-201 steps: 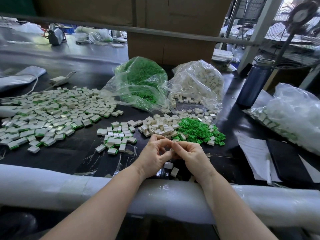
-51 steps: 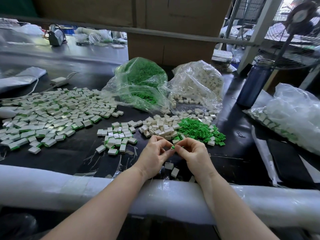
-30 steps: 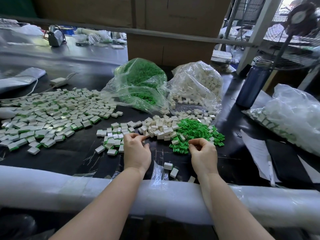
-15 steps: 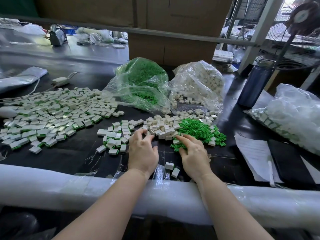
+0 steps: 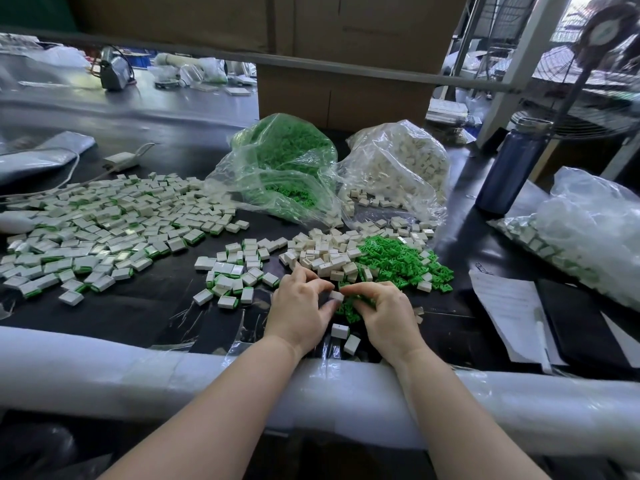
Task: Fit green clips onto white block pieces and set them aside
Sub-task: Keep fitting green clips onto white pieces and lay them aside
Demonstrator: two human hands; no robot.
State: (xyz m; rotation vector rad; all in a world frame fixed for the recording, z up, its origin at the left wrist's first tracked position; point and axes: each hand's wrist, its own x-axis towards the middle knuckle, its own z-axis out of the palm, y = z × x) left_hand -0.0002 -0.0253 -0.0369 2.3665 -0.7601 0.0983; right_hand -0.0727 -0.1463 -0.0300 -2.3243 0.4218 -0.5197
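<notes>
My left hand [image 5: 300, 306] pinches a small white block [image 5: 336, 295] between thumb and fingers, near the table's front edge. My right hand [image 5: 384, 315] is right beside it, fingers curled over a small clump of green clips [image 5: 348, 309]; whether it grips one is hidden. Just behind lie a heap of loose white blocks [image 5: 329, 252] and a heap of green clips [image 5: 401, 261]. Finished pieces, white with green edges, form a small group [image 5: 235, 271] and a wide spread [image 5: 104, 230] to the left. Two loose white blocks [image 5: 344, 336] lie between my wrists.
A bag of green clips [image 5: 280, 168] and a bag of white blocks [image 5: 401, 168] stand behind the heaps. A blue bottle [image 5: 509, 168], another plastic bag [image 5: 588, 230] and papers [image 5: 512, 317] are on the right. A padded white roll [image 5: 138, 379] runs along the table's front edge.
Both hands drew back from the heaps and came together. My left hand now pinches a white block, and my right hand curled over green clips it dragged nearer.
</notes>
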